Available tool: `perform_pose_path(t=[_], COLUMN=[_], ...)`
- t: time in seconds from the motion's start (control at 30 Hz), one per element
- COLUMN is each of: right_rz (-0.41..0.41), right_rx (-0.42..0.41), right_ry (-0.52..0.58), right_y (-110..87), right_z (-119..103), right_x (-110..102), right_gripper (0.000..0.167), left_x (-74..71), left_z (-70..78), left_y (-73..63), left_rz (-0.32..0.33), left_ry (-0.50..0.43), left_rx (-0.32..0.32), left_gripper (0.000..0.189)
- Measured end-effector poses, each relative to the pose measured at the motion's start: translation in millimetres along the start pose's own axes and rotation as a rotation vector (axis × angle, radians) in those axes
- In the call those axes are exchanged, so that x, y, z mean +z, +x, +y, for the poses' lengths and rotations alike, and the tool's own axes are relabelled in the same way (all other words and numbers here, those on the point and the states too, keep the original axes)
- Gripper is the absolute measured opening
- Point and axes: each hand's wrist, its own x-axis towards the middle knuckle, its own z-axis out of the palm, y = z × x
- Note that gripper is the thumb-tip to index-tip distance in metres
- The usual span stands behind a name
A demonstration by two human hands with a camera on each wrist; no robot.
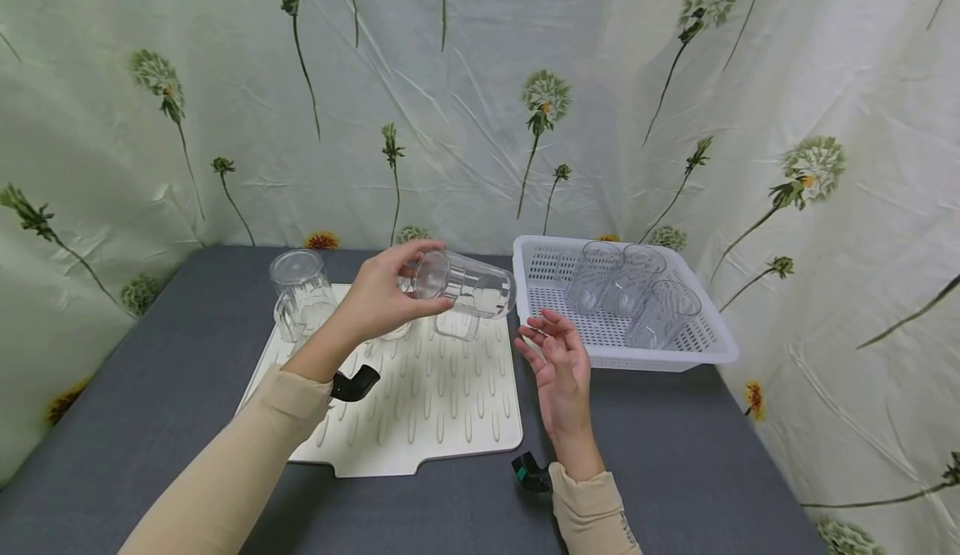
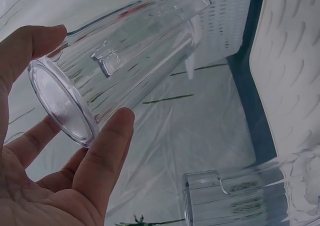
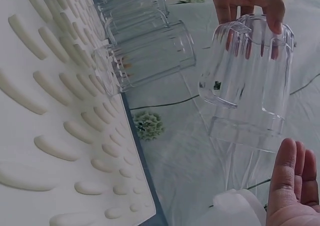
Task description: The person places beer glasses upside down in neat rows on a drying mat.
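My left hand (image 1: 378, 292) holds a clear glass mug (image 1: 483, 288) by its base end, thumb on one side and fingers on the other. Tipped onto its side in the air, the mug has its mouth toward the right, and its handle (image 2: 106, 60) shows in the left wrist view. Below it, another clear mug (image 1: 456, 327) stands on the ridged white drying board (image 1: 420, 405), partly hidden. My right hand (image 1: 558, 372) is raised beside the board, palm up with fingers loosely spread, holding nothing. Its fingertips (image 3: 287, 151) are just below the mug's mouth in the right wrist view.
More clear mugs (image 1: 300, 276) stand base up at the board's back left. To the right, a white perforated basket (image 1: 637, 358) contains 3 clear glasses (image 1: 663, 313). A dark grey cloth (image 1: 675, 447) covers the table, with a flower-printed curtain (image 1: 465, 122) behind.
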Motion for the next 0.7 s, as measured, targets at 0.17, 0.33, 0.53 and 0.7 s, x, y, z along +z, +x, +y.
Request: perform_pose_path(t=[0.17,0.33,0.53,0.7], right_rz=[0.001,0.004,0.008,0.009], right_rx=[-0.011,-0.027,-0.038,-0.049], right_ry=[0.000,0.022,0.027,0.036], right_y=[1.6,2.8,3.5,4.0], right_z=[-2,-4,-5,-6], right_x=[-3,-7,-9,-10], right_gripper=[0.042,0.039,0.037,0.035], left_x=[1.3,2.8,5.2,6.3], left_z=[0.4,0.1,-1.1,-2.9], left_y=[5.2,8.7,13.0,16.8], left_rz=[-0.010,-0.007,-0.016,-0.026], left_ry=[0.028,0.079,0.139,0.183], left_rx=[-0.010,-0.020,-0.034,-0.036], left_gripper=[0.075,0.075,0.076,0.077])
